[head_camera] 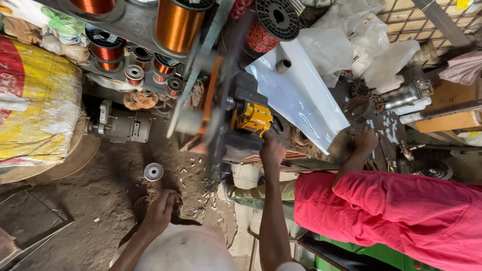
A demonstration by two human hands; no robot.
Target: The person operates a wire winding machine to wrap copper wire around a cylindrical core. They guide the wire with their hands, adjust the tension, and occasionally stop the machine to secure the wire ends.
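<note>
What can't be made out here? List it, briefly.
- Head view: the part beside the yellow machine is smeared by motion blur, so its shape is unclear.
- The right hand covers whatever it grips at the machine.
- The left hand hides what lies under it.
- The co-worker's hand hides what it works on, and the red sleeve is cut off by the right edge.

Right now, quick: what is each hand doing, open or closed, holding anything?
Left hand: curled closed over a dark object near the floor; what it is cannot be told.
Right hand: closed on the winding machine, apparently gripping its handle.
</note>
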